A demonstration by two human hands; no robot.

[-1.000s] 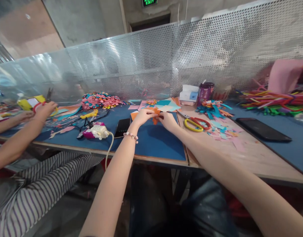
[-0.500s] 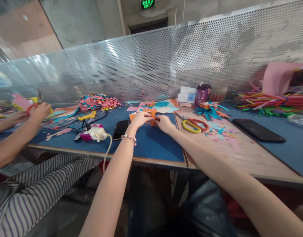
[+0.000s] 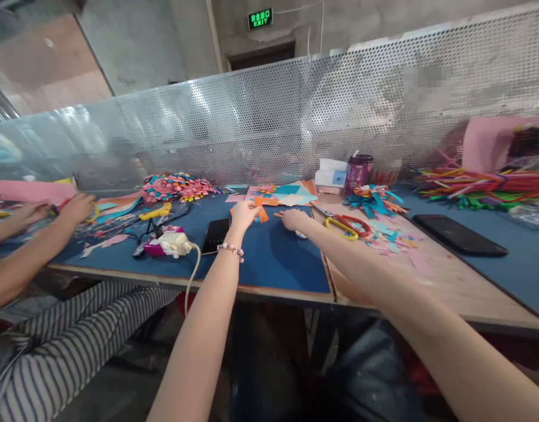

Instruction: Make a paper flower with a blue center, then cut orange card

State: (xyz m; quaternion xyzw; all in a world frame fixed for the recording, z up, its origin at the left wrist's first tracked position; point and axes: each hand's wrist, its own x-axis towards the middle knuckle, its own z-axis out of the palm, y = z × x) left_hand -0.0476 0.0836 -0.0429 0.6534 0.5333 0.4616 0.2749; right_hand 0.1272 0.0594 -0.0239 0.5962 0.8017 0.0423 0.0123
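Observation:
My left hand (image 3: 244,215), with a beaded bracelet at the wrist, pinches an orange piece of cut paper (image 3: 262,212) with strips spreading from it. To its right, my right hand (image 3: 295,220) is low over the blue mat (image 3: 269,264), fingers curled. A small orange paper strip (image 3: 278,214) shows at its fingertips. Something small and pale lies partly hidden under that hand. Behind both hands are sheets of coloured paper (image 3: 295,194) and an orange-pink paper flower (image 3: 266,189). Scissors (image 3: 347,226) with yellow and red handles rest right of my right hand.
Left are a dark phone (image 3: 215,235), a power strip (image 3: 169,242), a yellow tool (image 3: 155,211) and a heap of paper flowers (image 3: 176,186). Right are paper scraps (image 3: 392,234), a purple cup (image 3: 359,173) and a black phone (image 3: 459,234). A co-worker's hands (image 3: 78,209) hold scissors at far left.
My hands have moved apart; the orange paper stays in my left hand, its strips now spread out. The co-worker's pink paper is now stretched out flatter.

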